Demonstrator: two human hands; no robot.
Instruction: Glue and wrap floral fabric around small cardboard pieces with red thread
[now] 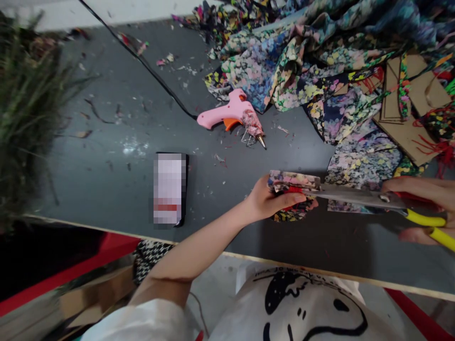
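Note:
My left hand (265, 201) is closed on a small folded piece of floral fabric (295, 180) with something red, perhaps thread, at its middle under my thumb. At the right edge, my right hand (423, 189) grips scissors (359, 195) with yellow handles. The scissor blades point left, and their tips meet the right side of the fabric piece. Whether the blades are apart there cannot be made out. Behind the blades, a flat stretch of floral cloth (366, 161) lies on the grey table (220, 180).
A pink glue gun (223, 112) lies mid-table, its black cord (152, 71) running up-left. A phone (168, 189) lies left of my forearm. Heaped floral cloth (256, 66), cardboard pieces (405, 137) and red threads (435, 147) cover the back right. Dry grass (24, 104) stands at left.

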